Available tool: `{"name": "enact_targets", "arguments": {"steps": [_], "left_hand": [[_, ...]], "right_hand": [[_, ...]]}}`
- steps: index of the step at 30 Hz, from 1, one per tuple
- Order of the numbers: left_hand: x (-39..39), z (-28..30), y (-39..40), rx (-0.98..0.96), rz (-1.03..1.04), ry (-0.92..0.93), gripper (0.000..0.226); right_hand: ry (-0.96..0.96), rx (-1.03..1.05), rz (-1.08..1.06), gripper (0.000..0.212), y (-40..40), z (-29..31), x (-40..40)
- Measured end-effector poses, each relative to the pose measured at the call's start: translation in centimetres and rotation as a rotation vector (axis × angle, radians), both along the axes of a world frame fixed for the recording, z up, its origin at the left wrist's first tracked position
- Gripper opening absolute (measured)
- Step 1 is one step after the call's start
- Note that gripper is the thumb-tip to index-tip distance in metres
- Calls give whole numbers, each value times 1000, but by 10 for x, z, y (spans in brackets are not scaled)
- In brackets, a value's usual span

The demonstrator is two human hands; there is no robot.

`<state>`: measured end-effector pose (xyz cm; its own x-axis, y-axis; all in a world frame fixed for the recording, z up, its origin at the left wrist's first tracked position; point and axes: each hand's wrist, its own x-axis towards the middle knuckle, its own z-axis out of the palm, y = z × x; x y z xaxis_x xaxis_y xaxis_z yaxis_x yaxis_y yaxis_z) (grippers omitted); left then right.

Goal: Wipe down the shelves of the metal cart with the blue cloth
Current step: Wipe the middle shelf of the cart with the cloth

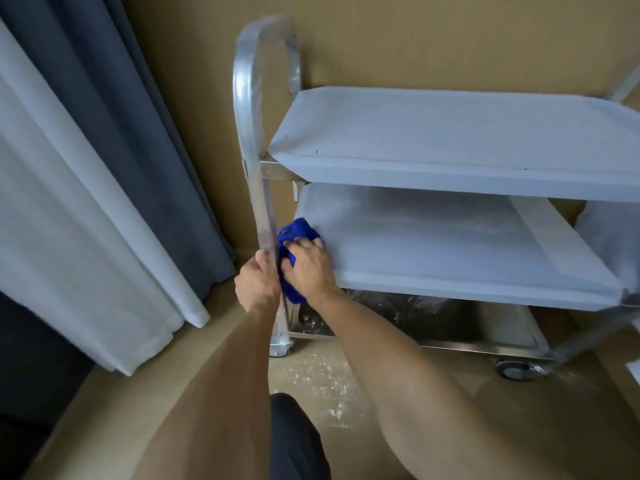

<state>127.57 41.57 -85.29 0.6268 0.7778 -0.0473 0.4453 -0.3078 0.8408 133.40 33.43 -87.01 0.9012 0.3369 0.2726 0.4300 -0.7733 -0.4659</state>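
Note:
A metal cart point(450, 143) with three shelves stands against a tan wall; its top and middle shelves look white, covered in film. My right hand point(310, 268) presses a bunched blue cloth point(299, 232) onto the front left corner of the middle shelf point(433, 244). Part of the cloth hangs below the shelf edge under my wrist. My left hand point(258, 285) is wrapped around the cart's upright handle post point(263, 202), right beside the cloth.
Grey and white curtains point(104, 185) hang close on the left. The bottom shelf point(467, 327) is bare steel with crumpled clear plastic on it. Caster wheels point(516, 370) rest on a brown floor speckled with white dust. My knee is at the lower centre.

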Motion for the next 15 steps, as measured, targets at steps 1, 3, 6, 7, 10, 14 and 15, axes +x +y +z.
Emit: {"name": "enact_targets", "arguments": {"steps": [1,3,6,7,10,14,15], "left_hand": [[-1,-2,4,-15,-9,11,55],[-7,-7,6,-5,-38,62,58],[-16,-9,-8,145,-41,92,63],[-19,-7,-17,202,-35,65,61],[-22,0,-54,245,-12,11,56],[-12,15,-101,-27,121,70,48],[-8,18,-111,-51,140,68,46]], "right_hand": [[-47,3,33,33,-7,-6,1],[-102,32,49,31,-21,-14,-3],[-95,-9,-27,33,-53,-14,-10],[-85,-24,-54,35,-68,-12,-9],[-23,-56,-141,38,-115,-3,-7],[-13,-84,-287,40,-180,4,-11],[-18,-78,-350,40,-201,3,-11]]}}
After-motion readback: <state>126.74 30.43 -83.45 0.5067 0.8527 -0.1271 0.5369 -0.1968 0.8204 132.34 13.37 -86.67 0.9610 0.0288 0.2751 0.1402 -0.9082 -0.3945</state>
